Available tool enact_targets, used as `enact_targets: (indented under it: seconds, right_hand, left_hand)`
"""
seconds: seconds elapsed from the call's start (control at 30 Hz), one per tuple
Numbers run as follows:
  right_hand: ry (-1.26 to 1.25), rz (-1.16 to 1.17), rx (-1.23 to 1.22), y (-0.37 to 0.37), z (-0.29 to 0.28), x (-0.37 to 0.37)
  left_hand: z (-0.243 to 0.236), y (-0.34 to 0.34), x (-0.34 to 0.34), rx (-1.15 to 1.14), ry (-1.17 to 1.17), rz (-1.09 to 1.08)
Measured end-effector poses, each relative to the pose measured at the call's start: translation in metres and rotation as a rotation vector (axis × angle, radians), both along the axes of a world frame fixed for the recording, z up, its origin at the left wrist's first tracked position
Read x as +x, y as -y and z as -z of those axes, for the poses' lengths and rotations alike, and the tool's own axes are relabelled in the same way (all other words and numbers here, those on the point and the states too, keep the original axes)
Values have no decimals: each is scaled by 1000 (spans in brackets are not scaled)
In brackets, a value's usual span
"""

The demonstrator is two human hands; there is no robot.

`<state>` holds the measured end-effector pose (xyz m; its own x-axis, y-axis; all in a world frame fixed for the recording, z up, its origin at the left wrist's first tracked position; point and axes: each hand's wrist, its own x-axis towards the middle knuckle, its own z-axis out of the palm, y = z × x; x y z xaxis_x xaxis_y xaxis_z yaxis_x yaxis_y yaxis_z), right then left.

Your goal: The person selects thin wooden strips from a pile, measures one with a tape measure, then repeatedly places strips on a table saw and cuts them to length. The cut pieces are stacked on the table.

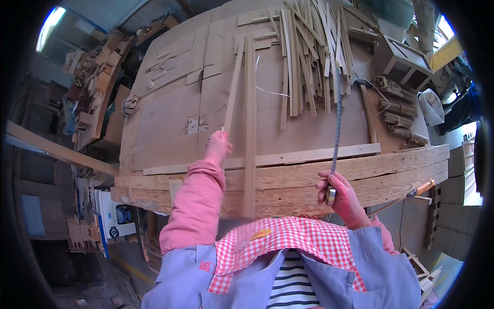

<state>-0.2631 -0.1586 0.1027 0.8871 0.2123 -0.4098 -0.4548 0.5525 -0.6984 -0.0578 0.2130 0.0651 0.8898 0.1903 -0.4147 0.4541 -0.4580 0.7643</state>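
Note:
My left hand (218, 147) is closed around the near end of a thin wooden strip (235, 82), which points away from me over the workbench (170, 134). Just right of it lies a long wooden board (250, 123), its near end sticking out past the bench's front edge. My right hand (347, 200) grips a tape measure (330, 195) close to that edge. Its blade (337, 121) is pulled out and runs away from me, up to a loose pile of wooden strips (311, 62) at the far right.
A flat wooden batten (319, 155) lies along the bench's front. Bundled wood pieces (399, 110) and a small wooden cabinet (402, 61) stand at the right. An orange-handled tool (421, 188) rests by the right front corner. Shelving with wood offcuts (103, 72) is on the left.

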Motion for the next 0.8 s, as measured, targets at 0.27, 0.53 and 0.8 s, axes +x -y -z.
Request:
enact_targets:
  seconds: [0.27, 0.53, 0.8]
  right_hand:
    - [-5, -80, 140, -34, 0, 17]
    - [-102, -43, 141, -48, -2, 9]
    - [46, -136, 287, -79, -20, 32]
  left_hand:
    - [8, -8, -26, 442, 93, 226]
    - [-11, -45, -62, 699, 355, 262]
    - [-43, -72, -155, -63, 137, 15]
